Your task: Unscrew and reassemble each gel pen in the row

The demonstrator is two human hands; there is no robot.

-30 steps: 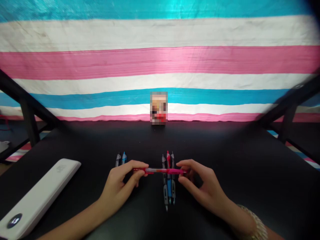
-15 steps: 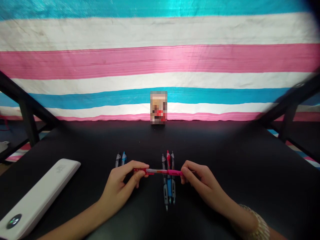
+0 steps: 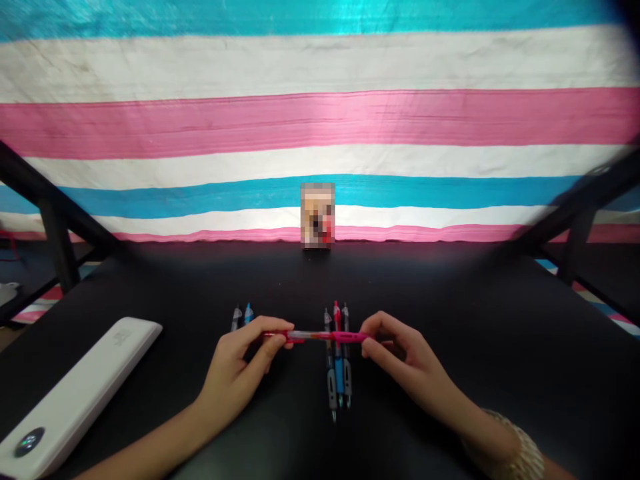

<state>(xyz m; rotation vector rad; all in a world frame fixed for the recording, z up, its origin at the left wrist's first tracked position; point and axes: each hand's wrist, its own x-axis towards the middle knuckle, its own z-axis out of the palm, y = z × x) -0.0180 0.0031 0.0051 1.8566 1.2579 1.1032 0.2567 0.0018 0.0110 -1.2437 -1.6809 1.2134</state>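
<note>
The left hand (image 3: 240, 363) and right hand (image 3: 406, 363) each kept a pinching grip on one end of the red pen (image 3: 315, 335). It lay crosswise above three pens (image 3: 339, 377) on the bench (image 3: 450, 300).

A slim red pen (image 3: 317, 335) is hanging level just above the dark tabletop (image 3: 450, 300), running left to right across the view. Its barrel is showing a clear middle stretch, a pink grip sleeve toward the right end and a red section at the left. The left hand (image 3: 240, 363) is pinching the left end and the right hand (image 3: 405, 360) the right. The tip seems to be pointing right, though fingertips are covering both ends.
</note>
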